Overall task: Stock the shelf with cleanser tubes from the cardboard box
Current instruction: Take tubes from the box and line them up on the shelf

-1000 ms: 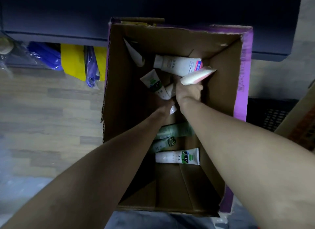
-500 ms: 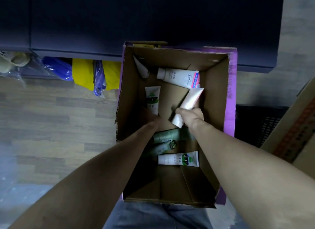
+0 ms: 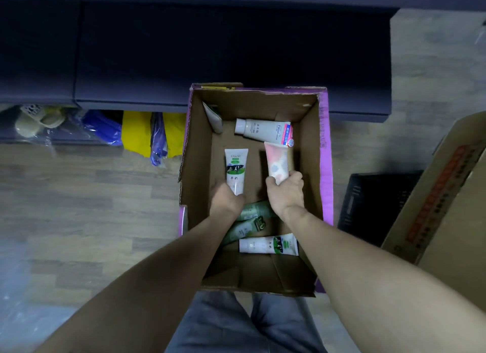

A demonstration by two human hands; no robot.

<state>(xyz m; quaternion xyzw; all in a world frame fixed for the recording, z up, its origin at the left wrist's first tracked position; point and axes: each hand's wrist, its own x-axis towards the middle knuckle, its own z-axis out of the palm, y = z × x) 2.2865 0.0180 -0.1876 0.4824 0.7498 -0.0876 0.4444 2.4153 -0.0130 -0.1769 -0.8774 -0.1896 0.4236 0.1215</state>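
1. Pink-and-white plastic fills the right hand (image 3: 285,188): its fingers are wrapped around the lower end of the pink tube (image 3: 276,163), which runs from the fist toward 12 o'clock, flat crimped end farthest away, cap end hidden in the palm.
2. The left hand (image 3: 226,199) is curled on the bottom end of the white tube with a green cow label (image 3: 236,168). That tube's long axis also runs toward 12 o'clock, nearly parallel to the pink one and just beside it; its cap end sits under the fingers.
3. Both tubes are inside the cardboard box (image 3: 326,168), near its middle, so each must come straight up past the walls before heading anywhere.
4. Under the wrists, toward 6 o'clock, lie two green tubes (image 3: 247,221) on a slant and a white tube (image 3: 268,244) lying 9-to-3.
5. At 12 o'clock from the hands, a white facial tube (image 3: 263,130) lies 9-to-3, cap at 9; a grey tube (image 3: 214,116) leans in the 11 o'clock corner.
6. The dark shelf unit (image 3: 210,50) stands beyond the box at 12 o'clock, which I judge to be the destination; both hands are about equally near it.
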